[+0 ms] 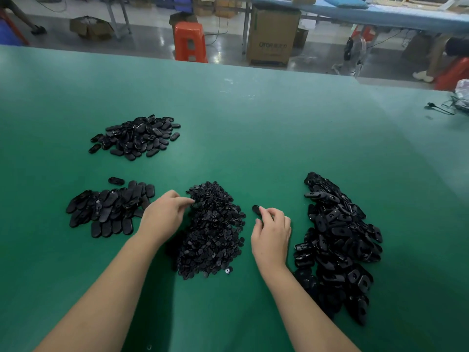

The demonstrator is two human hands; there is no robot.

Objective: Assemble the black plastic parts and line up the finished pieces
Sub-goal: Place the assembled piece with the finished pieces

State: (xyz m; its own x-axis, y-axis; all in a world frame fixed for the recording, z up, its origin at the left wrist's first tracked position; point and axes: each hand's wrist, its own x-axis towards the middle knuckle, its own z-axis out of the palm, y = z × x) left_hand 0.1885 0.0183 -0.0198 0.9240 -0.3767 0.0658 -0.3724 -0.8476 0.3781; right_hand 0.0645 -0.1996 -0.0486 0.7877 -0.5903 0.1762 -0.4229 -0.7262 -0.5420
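A heap of small round black parts [213, 229] lies in the middle of the green table [228, 128]. My left hand [165, 215] reaches into the heap's upper left edge, fingertips curled among the pieces; whether it holds one is hidden. My right hand [271, 233] pinches a black oval shell [256, 210] just right of the heap. A long pile of oval shells with holes [337, 240] runs down the right side. At the left lies a group of oval pieces [109, 209], partly laid side by side, with another oval pile [138, 137] farther back.
A single oval piece [116, 180] lies above the left group. A black cable [441, 109] and a bag sit at the table's far right corner. Beyond the far edge stand an orange stool [190, 41] and a cardboard box [272, 36].
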